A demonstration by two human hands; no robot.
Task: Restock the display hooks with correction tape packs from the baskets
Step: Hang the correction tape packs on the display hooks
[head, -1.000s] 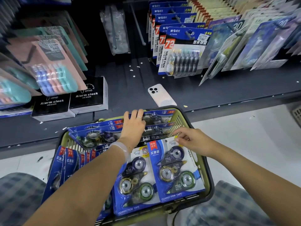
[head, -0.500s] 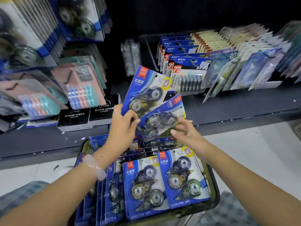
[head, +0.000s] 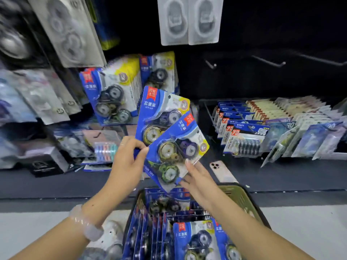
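Pinching the lower left corners of two fanned correction tape packs, the left hand (head: 126, 164) holds them up in front of the display, thumb on the front and fingers curled behind. The rear pack (head: 159, 113) stands nearly upright; the front pack (head: 176, 149) is tilted to the right and overlaps its lower half. The right hand (head: 199, 180) has straight, relaxed fingers, their tips touching the lower right edge of the front pack without curling round it. Below both hands sits the green basket (head: 242, 201), with more blue packs (head: 189, 239) lying flat and standing on edge inside. Just behind the raised packs, hanging packs of the same kind (head: 110, 96) fill the hooks on the left part of the display, and a bare hook (head: 268, 61) juts out to the right against the dark back panel. A white phone (head: 221, 170) lies on the dark shelf (head: 56, 184) just beside the basket's far rim. Blue value packs (head: 244, 136) hang well to the right. A pale bead bracelet (head: 86, 222) circles the left wrist
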